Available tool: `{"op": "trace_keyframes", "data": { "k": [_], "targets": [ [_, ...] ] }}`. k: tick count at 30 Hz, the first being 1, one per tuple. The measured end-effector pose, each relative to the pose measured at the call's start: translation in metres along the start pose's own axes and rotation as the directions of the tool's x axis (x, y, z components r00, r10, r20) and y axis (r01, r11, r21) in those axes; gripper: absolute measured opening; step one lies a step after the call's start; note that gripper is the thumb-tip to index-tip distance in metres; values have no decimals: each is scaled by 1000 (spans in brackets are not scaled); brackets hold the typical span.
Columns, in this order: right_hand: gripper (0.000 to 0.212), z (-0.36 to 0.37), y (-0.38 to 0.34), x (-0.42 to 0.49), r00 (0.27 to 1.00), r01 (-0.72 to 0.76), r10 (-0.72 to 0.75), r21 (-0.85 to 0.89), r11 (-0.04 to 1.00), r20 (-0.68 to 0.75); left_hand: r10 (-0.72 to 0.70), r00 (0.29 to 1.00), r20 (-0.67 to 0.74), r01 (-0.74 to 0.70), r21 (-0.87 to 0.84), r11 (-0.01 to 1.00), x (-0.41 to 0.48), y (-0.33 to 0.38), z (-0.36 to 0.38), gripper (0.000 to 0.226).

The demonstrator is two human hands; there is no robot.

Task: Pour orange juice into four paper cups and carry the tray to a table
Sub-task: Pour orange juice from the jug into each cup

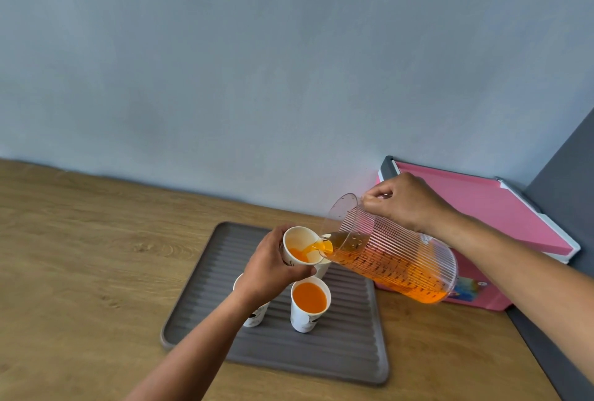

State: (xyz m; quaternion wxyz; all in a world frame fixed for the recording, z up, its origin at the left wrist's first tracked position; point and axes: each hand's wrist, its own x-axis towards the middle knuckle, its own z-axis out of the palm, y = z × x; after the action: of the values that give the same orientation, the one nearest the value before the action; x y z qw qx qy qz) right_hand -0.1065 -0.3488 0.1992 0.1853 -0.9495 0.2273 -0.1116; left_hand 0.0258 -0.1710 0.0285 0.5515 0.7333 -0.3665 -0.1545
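My right hand (406, 201) grips the handle of a clear ribbed pitcher (395, 256), tilted left, with orange juice in its lower side. Juice runs from the spout into a white paper cup (300, 244) that my left hand (270, 267) holds tilted above the grey ribbed tray (347, 346). A second cup (309, 304), nearly full of juice, stands upright on the tray. A third cup (255, 317) stands under my left wrist, mostly hidden. A fourth cup (322, 267) shows only partly behind the held cup.
The tray lies on a wooden tabletop (96, 256) against a blue-grey wall. A pink box with a grey-white lid frame (501, 211) stands at the back right, just behind the pitcher. A dark grey edge (546, 359) runs along the table's right side.
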Motion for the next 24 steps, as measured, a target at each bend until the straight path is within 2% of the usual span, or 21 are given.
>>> {"op": "trace_keyframes", "data": {
  "k": [5, 18, 24],
  "targets": [
    [16, 1, 0, 1, 1000, -4, 4, 2, 1000, -11, 1, 1000, -2, -1, -9, 1000, -1, 0, 1, 76],
    [17, 0, -2, 0, 1000, 5, -5, -18, 1000, -16, -28, 1000, 7, 28, -16, 999, -3, 1, 1, 79],
    [22, -4, -5, -1, 1000, -6, 5, -51, 999, -19, -44, 999, 12, 45, -53, 998, -5, 4, 2, 73]
  ]
}}
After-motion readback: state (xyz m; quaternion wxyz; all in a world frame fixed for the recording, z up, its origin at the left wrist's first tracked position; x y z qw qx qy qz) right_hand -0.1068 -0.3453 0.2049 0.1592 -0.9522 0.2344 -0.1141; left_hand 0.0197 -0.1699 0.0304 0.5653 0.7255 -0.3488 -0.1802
